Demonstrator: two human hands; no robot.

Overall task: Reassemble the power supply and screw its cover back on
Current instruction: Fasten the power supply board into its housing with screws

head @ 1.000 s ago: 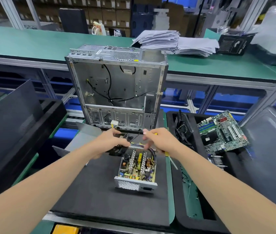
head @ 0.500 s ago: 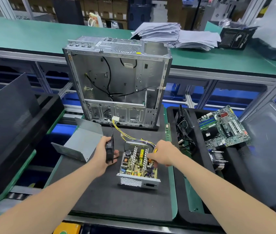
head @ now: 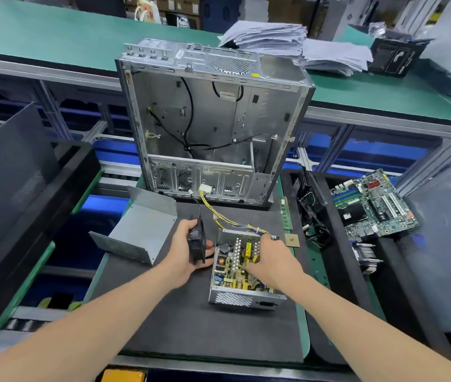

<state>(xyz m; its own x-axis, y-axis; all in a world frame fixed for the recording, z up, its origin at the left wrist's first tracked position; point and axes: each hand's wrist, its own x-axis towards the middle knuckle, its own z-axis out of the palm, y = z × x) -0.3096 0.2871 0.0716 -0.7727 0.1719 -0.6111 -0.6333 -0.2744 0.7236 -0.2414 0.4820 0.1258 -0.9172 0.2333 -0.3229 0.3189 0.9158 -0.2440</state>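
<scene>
The open power supply (head: 242, 274) lies on the black mat (head: 185, 321), its circuit board exposed. Yellow wires (head: 220, 216) run from it to a white connector (head: 205, 188) by the case. My left hand (head: 183, 252) grips a black fan (head: 198, 242) on edge just left of the supply. My right hand (head: 269, 261) lies curled over the board's right half; a bit of the yellow screwdriver handle (head: 254, 259) shows under its fingers. The grey bent metal cover (head: 144, 232) lies on the mat to the left, apart from both hands.
An empty computer case (head: 213, 128) stands upright behind the mat. A memory stick (head: 285, 213) and a chip (head: 292, 240) lie at the mat's right edge. The black tray (head: 337, 285) on the right holds cables and a motherboard (head: 373, 205). A dark panel (head: 12, 186) leans at the left.
Both hands came back from the case toward me. The left hand carried the fan down to the supply's left side; the right hand settled over the board.
</scene>
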